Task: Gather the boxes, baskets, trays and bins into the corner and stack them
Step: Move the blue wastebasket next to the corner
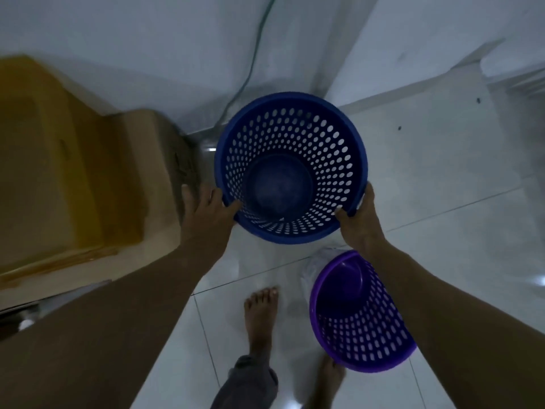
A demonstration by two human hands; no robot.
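Both hands, left hand point(208, 206) and right hand point(358, 221), grip the blue basket point(290, 166) by its rim; the purple basket point(358, 312) sits near.

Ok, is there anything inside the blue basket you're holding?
Nothing shows inside the blue basket: its dark solid bottom is bare, and pale floor shows through the wall holes. The left hand and right hand cover small parts of the near rim.

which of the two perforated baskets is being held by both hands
The dark blue basket, gripped at its rim by the left hand and right hand. The purple basket sits lower, untouched.
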